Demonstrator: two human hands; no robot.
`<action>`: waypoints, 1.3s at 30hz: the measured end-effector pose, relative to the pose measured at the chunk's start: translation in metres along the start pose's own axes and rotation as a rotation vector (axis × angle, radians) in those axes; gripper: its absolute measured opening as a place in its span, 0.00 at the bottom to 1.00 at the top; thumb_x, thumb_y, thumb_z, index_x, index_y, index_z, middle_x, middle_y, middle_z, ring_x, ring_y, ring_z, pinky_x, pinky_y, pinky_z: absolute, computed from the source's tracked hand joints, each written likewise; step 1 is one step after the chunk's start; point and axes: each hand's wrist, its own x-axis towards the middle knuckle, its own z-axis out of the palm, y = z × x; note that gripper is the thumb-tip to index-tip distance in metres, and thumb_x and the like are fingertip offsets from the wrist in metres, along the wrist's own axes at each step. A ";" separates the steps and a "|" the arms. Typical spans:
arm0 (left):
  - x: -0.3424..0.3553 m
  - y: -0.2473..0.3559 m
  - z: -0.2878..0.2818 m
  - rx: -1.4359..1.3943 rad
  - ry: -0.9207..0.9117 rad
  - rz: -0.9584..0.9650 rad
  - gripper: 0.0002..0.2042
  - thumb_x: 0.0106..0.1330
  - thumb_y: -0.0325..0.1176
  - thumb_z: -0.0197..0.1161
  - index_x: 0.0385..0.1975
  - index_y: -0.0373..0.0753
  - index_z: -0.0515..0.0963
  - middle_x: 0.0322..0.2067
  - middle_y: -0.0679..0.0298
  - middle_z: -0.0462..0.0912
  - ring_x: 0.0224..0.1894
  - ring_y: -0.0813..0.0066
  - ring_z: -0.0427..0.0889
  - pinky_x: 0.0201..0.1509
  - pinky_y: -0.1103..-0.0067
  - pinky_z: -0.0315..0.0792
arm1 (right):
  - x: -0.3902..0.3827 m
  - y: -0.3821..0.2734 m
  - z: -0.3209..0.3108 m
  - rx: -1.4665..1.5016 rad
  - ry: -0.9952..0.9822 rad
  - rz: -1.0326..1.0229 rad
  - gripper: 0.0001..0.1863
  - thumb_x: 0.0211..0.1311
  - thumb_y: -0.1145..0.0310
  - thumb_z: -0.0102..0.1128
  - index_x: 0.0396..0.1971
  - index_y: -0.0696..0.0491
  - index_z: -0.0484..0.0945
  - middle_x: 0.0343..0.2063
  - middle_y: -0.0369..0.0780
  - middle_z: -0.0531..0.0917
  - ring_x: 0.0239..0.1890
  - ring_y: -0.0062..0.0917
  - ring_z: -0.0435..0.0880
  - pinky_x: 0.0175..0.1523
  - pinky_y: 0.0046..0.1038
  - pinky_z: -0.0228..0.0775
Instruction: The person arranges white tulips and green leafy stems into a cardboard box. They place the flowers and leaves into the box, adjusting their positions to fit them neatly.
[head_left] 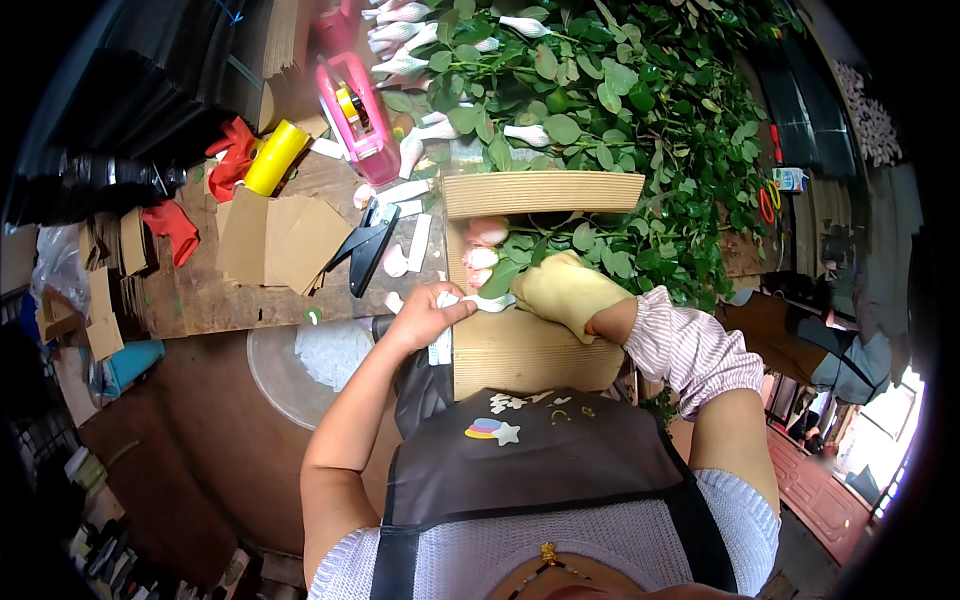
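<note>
My left hand (425, 320) is closed, its thumb and fingers pinching white netting (492, 301) at the front of a corrugated cardboard wrap (535, 355). Just to its right my right hand (565, 292), in a pale yellow glove, is curled around the same rose by its stem end; its fingertips are partly hidden. A few pink roses (485, 232) lie with their leaves inside the wrap, above both hands, between the front part and a raised back band (542, 188) of cardboard. A narrow white strip hangs below my left fingers.
Leafy rose stems (620, 90) with white-netted heads cover the back right. At left lie a pink tape dispenser (365, 140), black stapler (372, 240), yellow roll (275, 158), red cloths (172, 228) and cardboard pieces (275, 240). A round tub (275, 380) stands below the table edge; scissors (768, 205) lie far right.
</note>
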 end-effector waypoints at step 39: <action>-0.003 0.068 0.014 -0.179 -0.227 0.100 0.21 0.62 0.31 0.77 0.51 0.30 0.79 0.41 0.65 0.85 0.40 0.79 0.82 0.43 0.79 0.77 | -0.035 0.010 0.028 0.538 0.668 -0.055 0.12 0.69 0.57 0.63 0.35 0.51 0.82 0.32 0.45 0.86 0.35 0.45 0.86 0.40 0.43 0.79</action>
